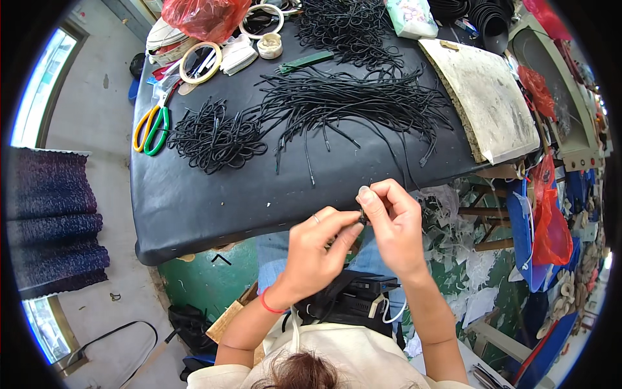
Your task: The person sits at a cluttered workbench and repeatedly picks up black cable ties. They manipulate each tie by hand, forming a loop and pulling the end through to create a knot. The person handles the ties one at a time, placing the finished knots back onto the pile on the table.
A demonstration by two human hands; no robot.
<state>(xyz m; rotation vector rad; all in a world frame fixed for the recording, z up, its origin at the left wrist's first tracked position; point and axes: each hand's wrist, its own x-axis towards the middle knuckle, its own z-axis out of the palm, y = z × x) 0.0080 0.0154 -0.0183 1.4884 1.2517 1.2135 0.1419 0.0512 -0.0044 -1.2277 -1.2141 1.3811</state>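
Two hands' fingers pinch small black piece point(363, 217) above cord-strewn black table point(194, 201); concrete floor point(103, 117).

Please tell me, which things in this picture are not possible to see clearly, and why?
Head view only:
- The small dark piece pinched between the left hand and right hand: fingertips cover it, so its kind is unclear.
- The black box on the lap: partly hidden behind the left wrist.
- The red bag: cut off by the top edge.
- Small items at the right rim: blurred and bent by the fisheye lens.
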